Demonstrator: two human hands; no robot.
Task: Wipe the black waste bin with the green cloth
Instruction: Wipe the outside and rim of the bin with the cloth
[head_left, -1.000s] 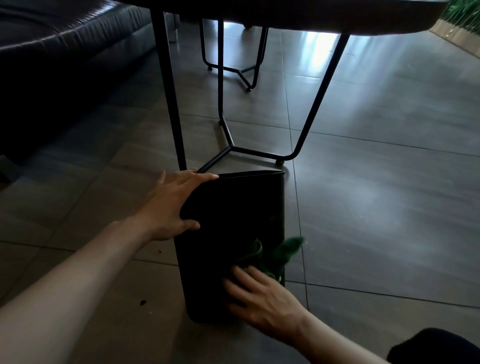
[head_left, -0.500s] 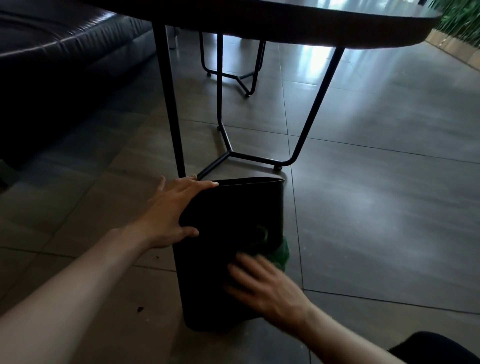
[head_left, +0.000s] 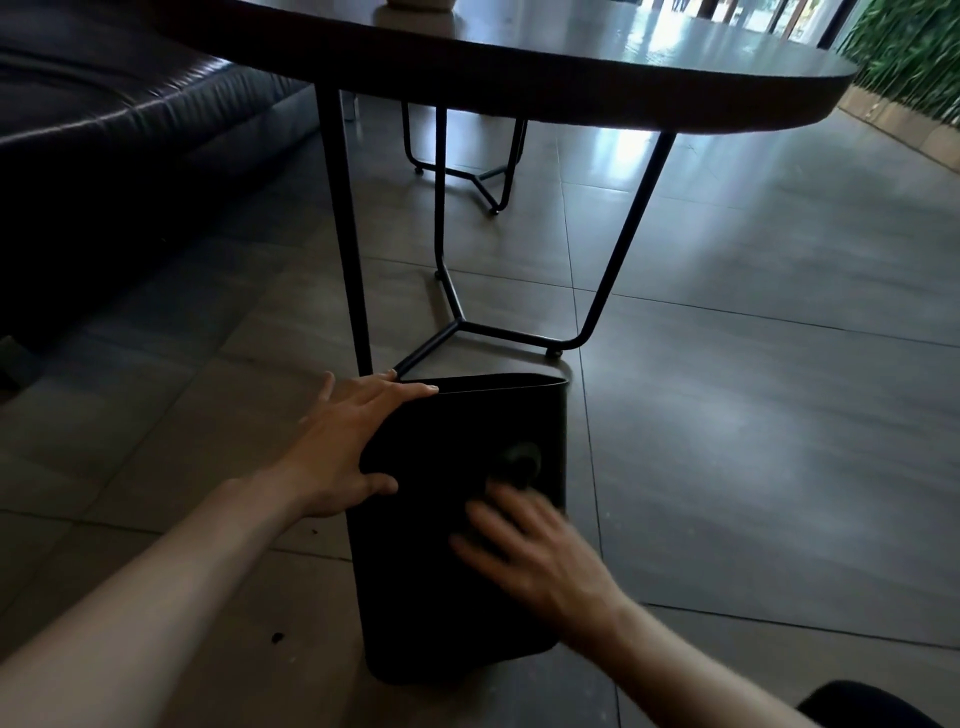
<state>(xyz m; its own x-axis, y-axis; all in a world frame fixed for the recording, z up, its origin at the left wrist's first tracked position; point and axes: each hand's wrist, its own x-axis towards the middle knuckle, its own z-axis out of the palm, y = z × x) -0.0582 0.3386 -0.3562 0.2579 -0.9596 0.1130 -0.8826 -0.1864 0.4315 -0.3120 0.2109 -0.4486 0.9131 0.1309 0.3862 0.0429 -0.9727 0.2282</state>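
Observation:
The black waste bin (head_left: 431, 597) stands upright on the tiled floor, just in front of a table's legs. My left hand (head_left: 345, 447) grips its upper left corner, fingers over the rim and thumb on the front face. My right hand (head_left: 530, 551), blurred by motion, presses flat against the right part of the front face. The green cloth (head_left: 519, 460) lies under that hand; only a dim greenish fold shows above the fingertips.
A dark oval table (head_left: 571, 78) overhangs the bin, its black metal legs (head_left: 348, 249) right behind the rim. A dark leather sofa (head_left: 104, 130) fills the left. Green plants (head_left: 904, 47) stand at the far right. My knee (head_left: 872, 706) shows at the bottom right.
My right hand has slid up the bin's front face with the cloth, and the cloth's green edge that stuck out on the right is now hidden. My left hand has kept its hold.

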